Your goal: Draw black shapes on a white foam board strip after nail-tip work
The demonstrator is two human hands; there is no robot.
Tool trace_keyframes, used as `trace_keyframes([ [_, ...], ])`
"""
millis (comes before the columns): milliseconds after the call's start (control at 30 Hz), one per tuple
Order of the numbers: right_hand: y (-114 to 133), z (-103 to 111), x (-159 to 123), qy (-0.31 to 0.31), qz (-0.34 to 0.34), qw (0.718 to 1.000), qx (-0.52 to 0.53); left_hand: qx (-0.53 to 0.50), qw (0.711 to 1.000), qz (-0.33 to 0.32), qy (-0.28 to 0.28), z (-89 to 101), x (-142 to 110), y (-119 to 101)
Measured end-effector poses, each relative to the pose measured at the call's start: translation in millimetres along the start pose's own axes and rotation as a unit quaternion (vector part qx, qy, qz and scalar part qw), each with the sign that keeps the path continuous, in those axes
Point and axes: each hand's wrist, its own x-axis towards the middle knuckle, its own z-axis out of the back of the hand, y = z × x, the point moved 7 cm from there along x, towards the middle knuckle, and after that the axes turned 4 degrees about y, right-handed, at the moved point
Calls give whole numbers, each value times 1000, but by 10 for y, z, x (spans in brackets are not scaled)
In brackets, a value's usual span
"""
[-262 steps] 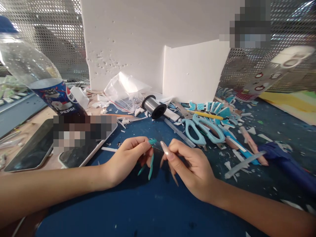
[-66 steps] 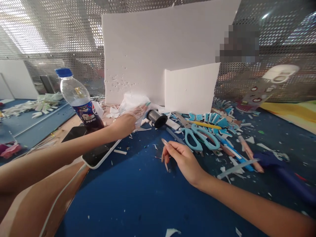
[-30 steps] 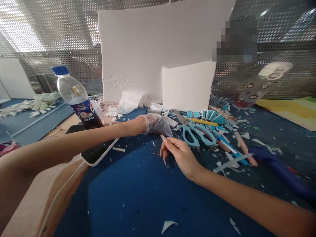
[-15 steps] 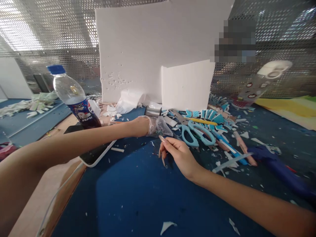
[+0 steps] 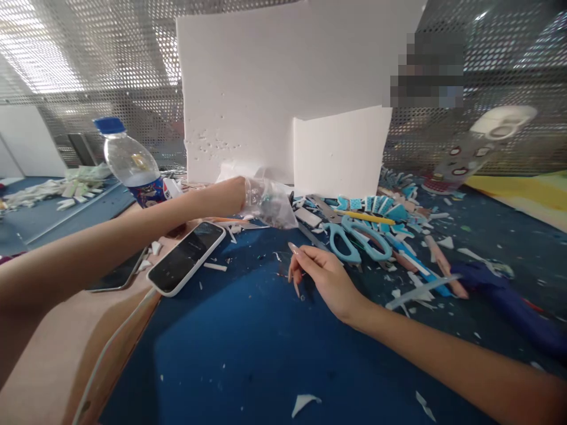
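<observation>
My left hand (image 5: 231, 198) is closed on a clear plastic bag (image 5: 271, 203) with small dark bits inside; its fingertips are hidden. The bag is held in front of the white foam boards. Lower and to the right, my right hand (image 5: 325, 277) hovers just over the blue table, thumb and index finger brought together and the other fingers curled. Whatever may be in that pinch is too small to make out. Light blue scissors (image 5: 352, 242) lie to the right of it. A phone (image 5: 188, 257) with a white cable rests under my left forearm.
A Pepsi bottle (image 5: 133, 162) stands at the left behind my arm. White foam boards (image 5: 239, 88) rise at the back. On the right lie a yellow pencil (image 5: 370, 217), blue foam pieces, a blue glue gun (image 5: 500, 295) and a tilted clear drinking bottle (image 5: 460, 156). White scraps dot the table.
My left hand has moved up and left with the plastic bag, lifting it from beside the spool and uncovering more of the phone. My right hand keeps its pose.
</observation>
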Motion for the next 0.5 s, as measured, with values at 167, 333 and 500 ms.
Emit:
trace_keyframes([
  [167,-8,2,-2,-3,-5,1000,-7,77,995,59,31,168,-75,204],
  [333,-17,8,1,-6,-4,1000,-10,135,979,138,68,46,-58,554],
  [500,-14,3,2,-5,-1,1000,-16,110,979,129,109,-340,59,740],
])
